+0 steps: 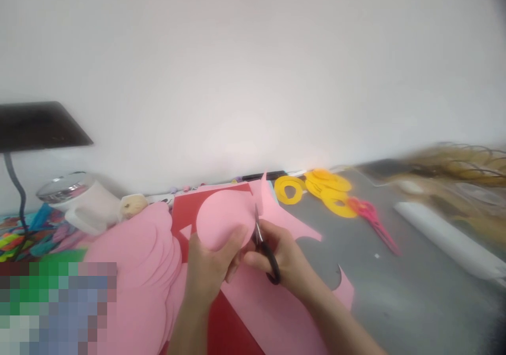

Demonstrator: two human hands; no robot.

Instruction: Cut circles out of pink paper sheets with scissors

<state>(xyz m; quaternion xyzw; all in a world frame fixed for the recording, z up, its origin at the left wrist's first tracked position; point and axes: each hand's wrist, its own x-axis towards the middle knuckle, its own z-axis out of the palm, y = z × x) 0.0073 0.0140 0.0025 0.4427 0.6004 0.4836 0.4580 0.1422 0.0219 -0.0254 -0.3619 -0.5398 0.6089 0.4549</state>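
Pink paper disc (223,215), pinched by the left hand (211,265), looks mid-trim with scissors (271,260) the right hand (286,252) grasps; the next snip likely calls for turning it.

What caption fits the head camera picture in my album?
The left hand holds a round pink piece; the right hand holds black-handled scissors at its edge.

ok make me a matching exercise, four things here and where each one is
Things:
1. pink circle
2. black-handled scissors
3. yellow rings
4. red sheet

Places:
A. on the grey table, beyond the right hand
B. in the left hand
C. partly covered by pink paper
D. gripped by the right hand

Pairs: 1-B, 2-D, 3-A, 4-C
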